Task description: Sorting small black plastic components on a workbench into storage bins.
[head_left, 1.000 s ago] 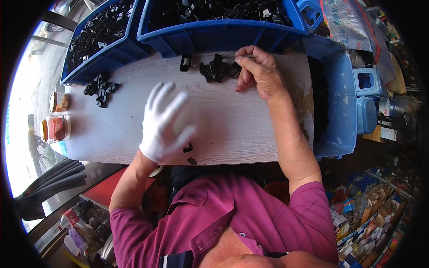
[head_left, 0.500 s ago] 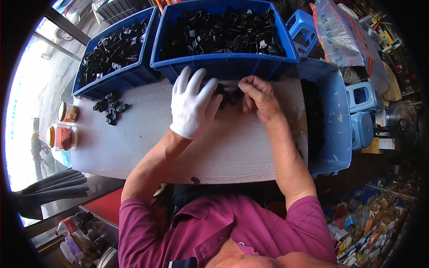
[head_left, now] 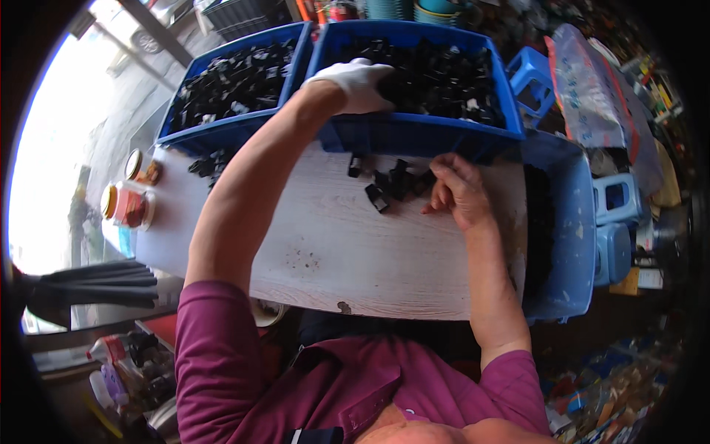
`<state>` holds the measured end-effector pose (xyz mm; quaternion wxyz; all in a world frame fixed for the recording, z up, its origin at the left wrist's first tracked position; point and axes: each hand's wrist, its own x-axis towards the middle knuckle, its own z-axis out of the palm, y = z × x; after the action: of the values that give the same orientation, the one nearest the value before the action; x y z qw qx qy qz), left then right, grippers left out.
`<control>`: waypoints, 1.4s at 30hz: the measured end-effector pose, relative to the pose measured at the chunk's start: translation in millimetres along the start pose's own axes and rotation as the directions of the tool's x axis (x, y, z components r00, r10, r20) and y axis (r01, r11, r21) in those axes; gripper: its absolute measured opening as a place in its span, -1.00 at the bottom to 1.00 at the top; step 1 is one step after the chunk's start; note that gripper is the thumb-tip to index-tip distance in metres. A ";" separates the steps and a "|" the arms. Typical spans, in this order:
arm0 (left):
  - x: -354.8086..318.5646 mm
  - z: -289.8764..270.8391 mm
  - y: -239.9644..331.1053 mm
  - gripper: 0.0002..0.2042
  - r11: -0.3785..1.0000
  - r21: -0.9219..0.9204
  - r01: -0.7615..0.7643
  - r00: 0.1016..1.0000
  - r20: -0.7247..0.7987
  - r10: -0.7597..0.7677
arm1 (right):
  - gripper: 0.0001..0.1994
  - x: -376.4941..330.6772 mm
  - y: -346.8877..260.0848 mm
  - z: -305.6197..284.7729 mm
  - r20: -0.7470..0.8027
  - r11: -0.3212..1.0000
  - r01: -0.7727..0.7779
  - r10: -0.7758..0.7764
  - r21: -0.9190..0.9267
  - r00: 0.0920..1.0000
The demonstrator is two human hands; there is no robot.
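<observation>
My left hand (head_left: 356,83), in a white glove, reaches over the front rim of the large blue bin (head_left: 421,127). Its fingers curve round a dark clump of small black plastic parts (head_left: 444,78), and the fingertips are hidden among them. On the table just in front of that bin lies a small group of black plastic parts (head_left: 396,180). My bare right hand (head_left: 460,194) is at the right side of this group, fingers bent, with a black part (head_left: 424,181) at the fingertips.
A second blue bin (head_left: 222,129) of black parts stands at the left, with a small pile (head_left: 209,166) before it. Jars (head_left: 129,206) stand at the table's left edge. A light blue tub (head_left: 569,237) with dark contents adjoins the right edge, near blue stools (head_left: 615,201).
My left hand has gone from the tabletop up into the large bin. More black parts show on the table beside my right hand. The whole view has shifted.
</observation>
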<state>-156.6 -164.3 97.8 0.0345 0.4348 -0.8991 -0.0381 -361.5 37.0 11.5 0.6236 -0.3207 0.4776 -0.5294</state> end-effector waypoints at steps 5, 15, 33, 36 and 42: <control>21.5 -6.6 35.6 -0.37 1.000 0.013 -0.009 0.993 0.122 0.007 | -0.80 -3.0 2.8 -12.3 -0.043 1.000 0.026 -0.026 -0.006 0.999; 23.7 3.2 19.8 -0.37 0.993 -0.111 0.040 0.996 0.087 -0.031 | -0.82 -5.5 -2.6 -0.6 -0.013 0.996 0.063 -0.064 -0.059 0.998; 16.7 -0.4 23.9 -0.53 0.966 -0.259 0.010 0.999 -0.028 -0.018 | -0.79 1.3 3.0 -14.8 0.043 0.997 0.068 -0.066 -0.041 0.997; 15.7 -1.0 22.5 -0.54 0.962 -0.274 0.011 0.996 -0.083 -0.035 | -0.78 1.5 3.2 -14.0 0.049 0.996 0.076 -0.074 -0.041 0.996; 11.0 -5.1 30.0 -0.56 0.956 -0.294 0.019 0.987 -0.146 -0.065 | -0.77 2.0 3.7 -18.9 0.033 0.997 0.062 -0.060 -0.055 0.998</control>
<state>-186.3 -154.6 106.2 0.1667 0.4457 -0.8688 -0.1370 -377.9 38.0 1.3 0.6053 -0.3607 0.4726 -0.5293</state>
